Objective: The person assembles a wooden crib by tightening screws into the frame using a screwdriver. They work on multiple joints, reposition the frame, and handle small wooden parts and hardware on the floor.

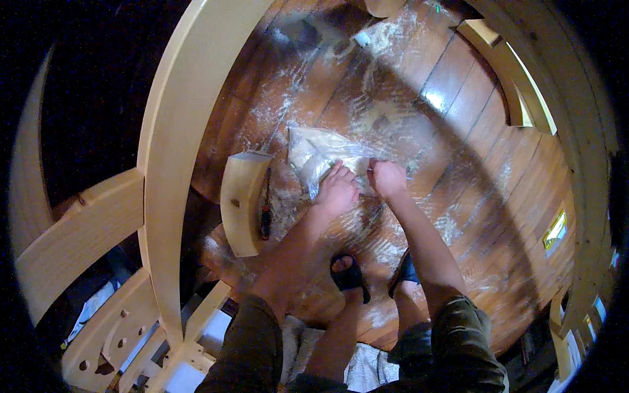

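A crinkled clear plastic bag (314, 145) lies on the dusty wooden floor in front of me, with something pale showing through it. My left hand (337, 191) is on the bag's near side, its fingers bent together and gripping the plastic. To the right, my right hand (388, 177) is closed in a pinch at the bag's right end, which looks drawn out between both hands. What lies under my fingers is hidden. Left of the bag rests a short curved wooden block (241, 204), with a dark, thin tool (265, 223) with red on its handle beside it.
Pale wood frame parts arch around me, a thick beam (160, 131) at left and another (557, 72) at right. Sawdust-like powder covers much of the plank floor (472, 190). A yellow-edged label or packet (555, 233) is at right. My sandalled feet (348, 272) stand close by.
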A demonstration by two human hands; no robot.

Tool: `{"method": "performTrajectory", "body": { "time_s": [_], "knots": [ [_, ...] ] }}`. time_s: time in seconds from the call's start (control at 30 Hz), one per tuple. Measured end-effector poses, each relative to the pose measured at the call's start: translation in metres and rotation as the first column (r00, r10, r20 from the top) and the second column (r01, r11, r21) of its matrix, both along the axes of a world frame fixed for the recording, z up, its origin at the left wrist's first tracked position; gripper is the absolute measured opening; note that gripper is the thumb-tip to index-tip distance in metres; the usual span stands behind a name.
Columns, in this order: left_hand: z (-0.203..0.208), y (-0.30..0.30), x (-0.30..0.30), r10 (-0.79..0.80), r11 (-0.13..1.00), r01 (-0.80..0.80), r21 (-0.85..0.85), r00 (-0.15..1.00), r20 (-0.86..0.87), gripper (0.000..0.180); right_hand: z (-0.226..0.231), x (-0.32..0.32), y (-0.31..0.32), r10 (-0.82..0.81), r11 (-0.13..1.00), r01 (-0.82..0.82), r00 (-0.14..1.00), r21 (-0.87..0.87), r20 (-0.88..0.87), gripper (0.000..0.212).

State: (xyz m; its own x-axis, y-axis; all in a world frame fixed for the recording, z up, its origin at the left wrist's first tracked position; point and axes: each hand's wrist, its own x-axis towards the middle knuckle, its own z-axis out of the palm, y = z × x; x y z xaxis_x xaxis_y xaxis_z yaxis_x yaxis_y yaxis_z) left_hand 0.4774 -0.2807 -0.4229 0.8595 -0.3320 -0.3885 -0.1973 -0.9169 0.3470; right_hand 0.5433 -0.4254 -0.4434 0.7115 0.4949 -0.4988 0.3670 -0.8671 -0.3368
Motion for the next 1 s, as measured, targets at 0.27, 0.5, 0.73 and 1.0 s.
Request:
{"method": "performTrajectory", "body": {
  "time_s": [0.27,0.5,0.73,1.0],
  "knots": [
    [-0.009,-0.004,-0.030,0.238,0.971,-0.238,-0.010,0.971,0.027,0.014,-0.001,-0.059,-0.030,-0.052,0.995,0.052,0.999,0.091,-0.005,0.021],
    [-0.008,-0.006,-0.052,0.007,0.999,-0.009,0.040,0.999,0.050,0.015,-0.002,-0.071,-0.012,-0.163,0.963,0.194,0.972,0.189,-0.167,0.021],
    [-0.006,0.003,-0.032,0.374,0.925,-0.375,0.053,0.927,0.029,0.025,0.002,-0.044,0.000,-0.415,0.845,0.412,0.907,0.342,-0.066,0.019],
    [-0.024,0.047,0.008,0.549,0.798,-0.587,0.134,0.800,0.241,0.055,-0.001,0.005,0.054,-0.061,0.962,0.050,0.998,0.270,0.032,0.025]
  ]
}}
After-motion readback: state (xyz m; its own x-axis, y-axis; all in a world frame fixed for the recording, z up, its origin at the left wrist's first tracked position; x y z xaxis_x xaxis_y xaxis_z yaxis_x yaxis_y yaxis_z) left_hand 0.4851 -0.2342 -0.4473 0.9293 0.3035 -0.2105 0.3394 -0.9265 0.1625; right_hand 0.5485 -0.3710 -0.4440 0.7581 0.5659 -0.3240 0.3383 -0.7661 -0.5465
